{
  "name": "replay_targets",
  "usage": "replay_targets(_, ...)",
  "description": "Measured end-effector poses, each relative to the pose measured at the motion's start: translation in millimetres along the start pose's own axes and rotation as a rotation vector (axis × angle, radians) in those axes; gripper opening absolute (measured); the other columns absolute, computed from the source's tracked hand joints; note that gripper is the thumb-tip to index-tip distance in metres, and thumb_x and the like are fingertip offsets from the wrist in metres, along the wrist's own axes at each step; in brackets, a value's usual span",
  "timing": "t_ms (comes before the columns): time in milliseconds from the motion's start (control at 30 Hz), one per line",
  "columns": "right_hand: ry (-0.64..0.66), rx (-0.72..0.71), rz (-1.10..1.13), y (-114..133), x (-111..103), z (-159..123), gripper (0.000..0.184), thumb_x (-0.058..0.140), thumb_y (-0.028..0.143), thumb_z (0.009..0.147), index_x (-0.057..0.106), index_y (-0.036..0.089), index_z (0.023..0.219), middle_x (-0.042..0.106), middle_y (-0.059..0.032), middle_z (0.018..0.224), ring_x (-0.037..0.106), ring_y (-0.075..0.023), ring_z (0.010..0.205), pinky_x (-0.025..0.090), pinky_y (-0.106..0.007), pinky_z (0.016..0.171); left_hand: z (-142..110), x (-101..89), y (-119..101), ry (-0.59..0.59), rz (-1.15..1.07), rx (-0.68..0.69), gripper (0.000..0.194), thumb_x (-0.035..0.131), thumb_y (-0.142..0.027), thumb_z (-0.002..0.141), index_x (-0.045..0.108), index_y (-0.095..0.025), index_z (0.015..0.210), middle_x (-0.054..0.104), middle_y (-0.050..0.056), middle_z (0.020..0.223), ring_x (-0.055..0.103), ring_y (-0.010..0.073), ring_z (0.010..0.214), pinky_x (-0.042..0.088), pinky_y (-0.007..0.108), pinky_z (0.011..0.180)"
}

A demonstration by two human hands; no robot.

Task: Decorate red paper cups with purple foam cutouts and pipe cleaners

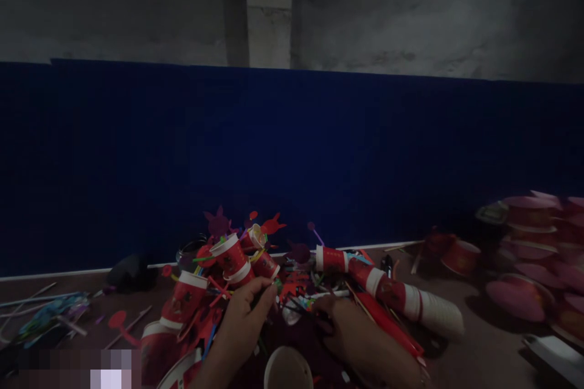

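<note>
My left hand [241, 322] reaches into a pile of red-and-white paper cups [228, 255], its fingers pinched on thin sticks [301, 307] that I cannot make out well in the dim light. Close by on the right, my right hand [360, 334] lies low with its fingers curled at the same bundle of sticks. A long sideways stack of cups [401, 298] stretches right from the pile. A single cup [287, 368] stands open-mouthed just below my hands. Red and purple paper cut-outs on sticks [274, 225] poke up from the pile.
A dark blue panel [292, 152] stands behind the brown table [483, 352], with a grey wall above. Pink and red paper bowls [533, 249] are heaped at the right. Loose sticks and coloured scraps [50, 310] lie at the left beside a dark object [130, 272].
</note>
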State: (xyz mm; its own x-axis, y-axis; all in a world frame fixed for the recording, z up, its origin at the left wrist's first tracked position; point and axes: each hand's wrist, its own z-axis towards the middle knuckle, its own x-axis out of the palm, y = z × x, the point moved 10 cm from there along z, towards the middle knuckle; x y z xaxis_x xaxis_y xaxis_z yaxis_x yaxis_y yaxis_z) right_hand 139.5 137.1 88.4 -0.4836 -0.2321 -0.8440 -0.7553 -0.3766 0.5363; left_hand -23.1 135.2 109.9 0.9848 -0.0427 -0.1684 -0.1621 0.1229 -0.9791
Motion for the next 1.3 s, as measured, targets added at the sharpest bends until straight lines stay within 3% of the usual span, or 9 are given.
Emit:
replay_targets(100,-0.041,0.024,-0.082,-2,1,2,0.028,0.048,0.012,0.064,0.061,0.02,0.086,0.067,-0.0032,0.084,0.06,-0.0176,0.074,0.039,-0.025,0.062,0,2.8,5,0.008,-0.075,-0.033,0.034,0.052,-0.05,0.078,0.052,-0.017,0.066,0.049,-0.005,0.055,0.04,0.0079,0.05,0.029,0.019,0.048)
replay_targets(267,-0.056,0.01,-0.108,10,-4,2,0.035,0.049,0.01,0.06,0.061,0.018,0.092,0.063,-0.0084,0.102,0.057,-0.0234,0.097,0.04,-0.029,0.081,2,0.2,14,-0.051,-0.264,-0.111,0.033,0.059,-0.05,0.073,0.054,-0.017,0.072,0.053,-0.005,0.056,0.044,0.0075,0.051,0.033,0.019,0.05)
replay_targets(367,-0.099,-0.01,-0.045,15,-10,2,0.041,0.048,0.008,0.06,0.059,0.018,0.099,0.062,-0.0088,0.107,0.056,-0.0229,0.101,0.039,-0.03,0.087,1,2.0,14,-0.044,-0.358,-0.149,0.032,0.063,-0.046,0.07,0.056,-0.016,0.077,0.058,-0.003,0.061,0.049,0.0079,0.053,0.037,0.019,0.052)
replay_targets(533,-0.187,-0.022,0.245,17,-21,4,0.031,0.051,0.011,0.067,0.058,0.019,0.097,0.065,-0.0052,0.097,0.06,-0.0204,0.089,0.045,-0.029,0.077,-2,2.1,8,-0.064,-0.281,-0.164,0.032,0.06,-0.048,0.07,0.055,-0.017,0.075,0.058,-0.004,0.059,0.041,0.0047,0.042,0.027,0.016,0.041)
replay_targets(600,-0.177,-0.02,0.417,22,-23,4,0.026,0.055,0.016,0.069,0.058,0.019,0.095,0.066,-0.0029,0.088,0.061,-0.0191,0.082,0.047,-0.027,0.071,-3,5.5,8,-0.049,-0.243,-0.185,0.036,0.059,-0.052,0.069,0.055,-0.017,0.08,0.056,-0.004,0.055,0.035,0.0042,0.039,0.019,0.017,0.038)
replay_targets(700,-0.134,-0.057,0.532,40,-26,-1,0.025,0.059,0.016,0.067,0.059,0.019,0.091,0.065,-0.0002,0.086,0.061,-0.0177,0.081,0.048,-0.025,0.071,-4,11.5,11,-0.02,-0.248,-0.209,0.039,0.058,-0.054,0.069,0.055,-0.018,0.084,0.055,-0.005,0.053,0.03,0.0041,0.038,0.016,0.017,0.039)
replay_targets(833,-0.138,-0.148,0.485,59,-32,-8,0.024,0.055,0.012,0.069,0.061,0.02,0.09,0.064,-0.0007,0.092,0.059,-0.0163,0.084,0.047,-0.023,0.073,-4,20.4,13,0.048,-0.269,-0.199,0.037,0.059,-0.053,0.069,0.054,-0.017,0.079,0.052,-0.006,0.049,0.025,0.0033,0.037,0.014,0.018,0.04)
replay_targets(1033,-0.194,-0.277,0.407,73,-40,-12,0.033,0.051,0.01,0.076,0.064,0.024,0.103,0.064,-0.003,0.102,0.058,-0.0171,0.093,0.045,-0.026,0.084,-6,23.2,10,0.048,-0.282,-0.172,0.034,0.061,-0.05,0.07,0.057,-0.017,0.076,0.05,-0.006,0.046,0.038,0.0072,0.045,0.026,0.018,0.046)
replay_targets(1300,-0.153,-0.268,0.347,72,-40,-12,0.039,0.053,0.009,0.074,0.065,0.026,0.107,0.065,-0.0026,0.098,0.059,-0.0164,0.087,0.046,-0.025,0.081,-7,24.2,13,0.068,-0.266,-0.19,0.031,0.061,-0.048,0.071,0.06,-0.018,0.076,0.048,-0.007,0.048,0.037,0.0073,0.045,0.028,0.019,0.047)
